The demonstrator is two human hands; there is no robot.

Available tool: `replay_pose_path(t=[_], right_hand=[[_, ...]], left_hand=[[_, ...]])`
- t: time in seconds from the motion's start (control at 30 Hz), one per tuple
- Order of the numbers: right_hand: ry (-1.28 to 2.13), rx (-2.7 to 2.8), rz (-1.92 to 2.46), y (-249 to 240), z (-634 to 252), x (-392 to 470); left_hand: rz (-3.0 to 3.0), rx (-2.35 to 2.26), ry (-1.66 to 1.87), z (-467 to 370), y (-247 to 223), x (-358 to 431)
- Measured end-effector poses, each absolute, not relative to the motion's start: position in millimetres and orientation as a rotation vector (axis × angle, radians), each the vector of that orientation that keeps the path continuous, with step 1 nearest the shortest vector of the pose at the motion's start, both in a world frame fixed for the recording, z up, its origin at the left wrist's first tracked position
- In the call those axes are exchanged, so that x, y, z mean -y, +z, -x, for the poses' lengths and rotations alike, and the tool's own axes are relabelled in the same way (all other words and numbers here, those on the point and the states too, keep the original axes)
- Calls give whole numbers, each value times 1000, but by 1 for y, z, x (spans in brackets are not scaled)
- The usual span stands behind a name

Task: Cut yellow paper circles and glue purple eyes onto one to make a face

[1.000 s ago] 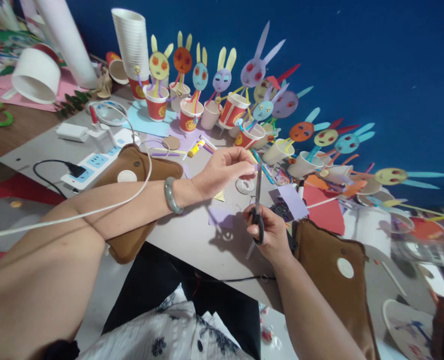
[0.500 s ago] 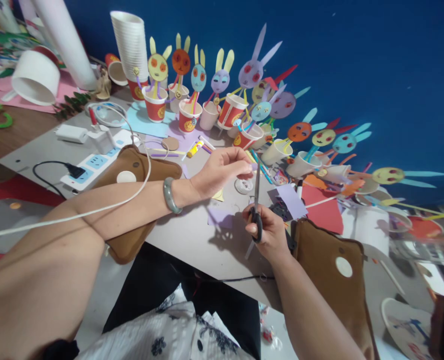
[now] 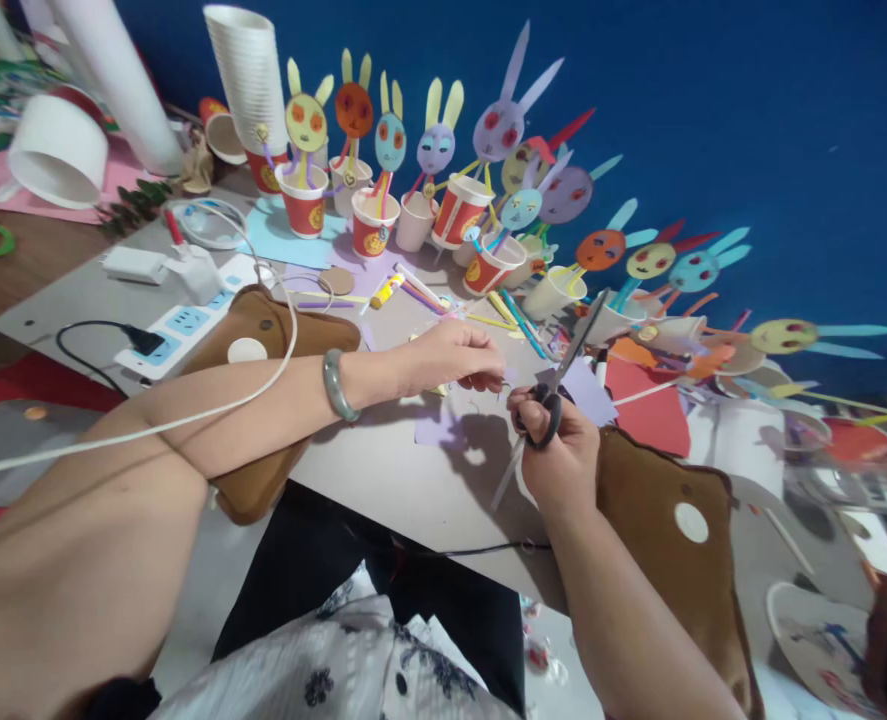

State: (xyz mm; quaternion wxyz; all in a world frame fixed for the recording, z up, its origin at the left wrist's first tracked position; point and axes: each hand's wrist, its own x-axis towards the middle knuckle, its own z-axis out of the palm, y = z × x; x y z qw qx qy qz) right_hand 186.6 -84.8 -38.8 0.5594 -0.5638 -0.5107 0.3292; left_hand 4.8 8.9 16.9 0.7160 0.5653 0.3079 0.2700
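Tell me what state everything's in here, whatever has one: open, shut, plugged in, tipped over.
Scissors: held in right hand, blades apparently closed
Left hand: fingers pinched, contents unclear
Black plug: plugged into power strip
Tall paper cup stack: nested
Leftmost red paper cup: on its side

Paper figures (image 3: 499, 130) stand in cups (image 3: 304, 205) along the back of the bench (image 3: 405, 490), before the wall (image 3: 713, 100), a tall cup stack (image 3: 248, 85) at the row's left end. The power strip (image 3: 188, 322) lies well left of the hands (image 3: 458, 355); one pouch (image 3: 327, 335) sits under the left forearm (image 3: 278, 408), another pouch (image 3: 683, 580) just right of the right forearm (image 3: 619, 605).
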Motion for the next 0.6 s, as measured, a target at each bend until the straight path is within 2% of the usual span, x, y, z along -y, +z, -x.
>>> replay_pose_path(t=[0.2, 0.6], right_hand=[[858, 1133, 1276, -44, -186, 82], [890, 1161, 1268, -39, -179, 82]], left_hand=[[-1372, -681, 445, -3, 21, -5], [-1431, -637, 400, -5, 14, -8]])
